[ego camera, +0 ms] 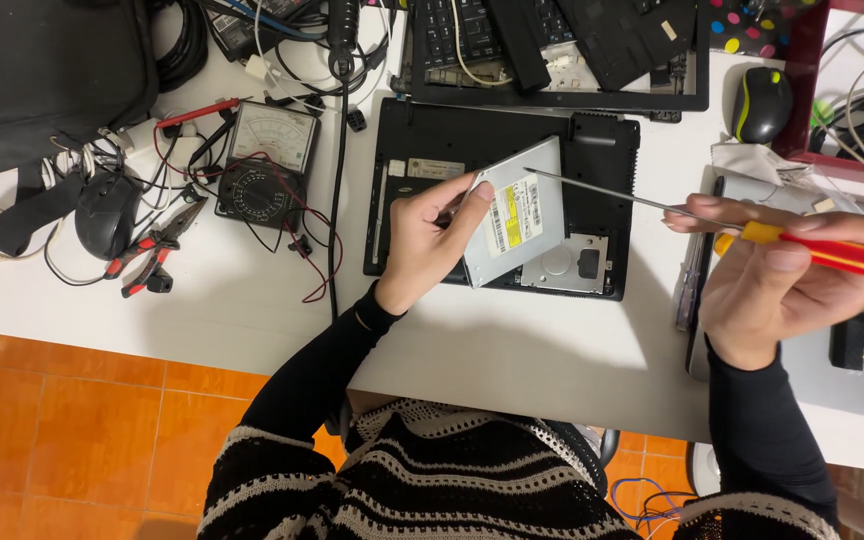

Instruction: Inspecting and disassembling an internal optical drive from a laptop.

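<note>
Left hand (422, 240) fingers clamp a silver optical drive (517, 212) above the upturned laptop (602, 150); right hand (772, 275) fingers grip a screwdriver (752, 232).

Bright even overhead light, soft shadows under hands, sharp focus, mild edge distortion

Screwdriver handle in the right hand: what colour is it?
Red with a yellow collar near the shaft, on the screwdriver held by the right hand; head view.

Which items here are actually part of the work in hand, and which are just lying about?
In use: optical drive in left hand; screwdriver in right hand; opened laptop base.

Lying about: multimeter, pliers, two mice, black bag.
</note>
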